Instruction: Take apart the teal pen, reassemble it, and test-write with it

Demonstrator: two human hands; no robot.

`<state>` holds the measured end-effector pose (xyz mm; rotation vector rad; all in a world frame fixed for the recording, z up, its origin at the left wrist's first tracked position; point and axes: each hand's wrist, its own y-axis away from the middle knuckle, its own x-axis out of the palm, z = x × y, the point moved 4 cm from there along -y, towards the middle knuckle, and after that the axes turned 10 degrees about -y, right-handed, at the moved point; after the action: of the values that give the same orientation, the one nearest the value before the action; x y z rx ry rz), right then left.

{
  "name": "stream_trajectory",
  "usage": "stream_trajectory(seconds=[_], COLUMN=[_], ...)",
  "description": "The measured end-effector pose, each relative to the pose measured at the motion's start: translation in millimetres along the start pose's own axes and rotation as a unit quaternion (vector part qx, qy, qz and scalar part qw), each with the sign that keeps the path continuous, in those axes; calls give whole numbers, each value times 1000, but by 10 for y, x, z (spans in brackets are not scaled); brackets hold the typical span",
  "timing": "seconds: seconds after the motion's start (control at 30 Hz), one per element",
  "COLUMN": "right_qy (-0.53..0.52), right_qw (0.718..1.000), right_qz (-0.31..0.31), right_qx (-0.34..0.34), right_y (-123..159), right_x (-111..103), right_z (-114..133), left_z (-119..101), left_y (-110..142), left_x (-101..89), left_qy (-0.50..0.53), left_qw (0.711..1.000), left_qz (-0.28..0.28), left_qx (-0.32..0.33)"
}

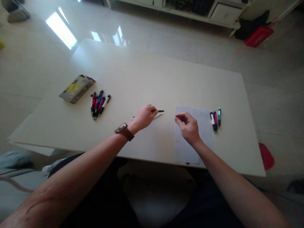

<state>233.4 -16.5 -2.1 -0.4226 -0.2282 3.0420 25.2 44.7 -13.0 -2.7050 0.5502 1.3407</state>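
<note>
My left hand (146,115) is closed in a pinch around a short black pen part (161,111), which sticks out to the right of the fingertips. Just below it on the table lies a thin pen refill (158,116), partly hidden by the hand. Another small pen piece (133,118) shows beside my left wrist. My right hand (189,127) hovers over the left side of a lined sheet of paper (193,153), thumb and fingertips pinched together. Whatever is between them is too small to make out.
Several pens (99,104) lie in a pile at the left, beside a grey and yellow box (78,88). Three more pens (215,120) lie right of the paper. The white table (152,76) has its far edge toward a tiled floor and a cabinet (225,14).
</note>
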Motion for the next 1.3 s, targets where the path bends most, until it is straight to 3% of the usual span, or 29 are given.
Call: stream_trajectory(seconds=[0.1,0.23,0.43,0.77,0.93,1.1,1.2,1.3], right_qy=[0,37,53,144,167,196,208,214], right_qw=[1000,999,997,989,984,977,975,974], right_qz=[4,29,52,27,51,71,72,59], right_qx=[14,-1,-24,-10,22,41,42,37], right_y=[12,24,9,-125,-494,-797,-838,-710], right_x=[4,34,58,76,385,702,741,637], right_z=[1,59,88,-235,-340,-433,-429,-271], left_z=[124,182,218,222,186,230,263,276], left_y=[-21,2,18,-4,28,58,69,82], left_x=[-76,-50,58,-185,-389,-560,-643,-685], left_qy=[-100,-186,-232,-181,-147,-122,-111,-107], left_qw=[992,980,972,981,985,987,987,988], left_qz=[-67,-62,-44,-46,-75,-63,-63,-52], left_qx=[-23,-25,-5,-47,-60,-88,-97,-99])
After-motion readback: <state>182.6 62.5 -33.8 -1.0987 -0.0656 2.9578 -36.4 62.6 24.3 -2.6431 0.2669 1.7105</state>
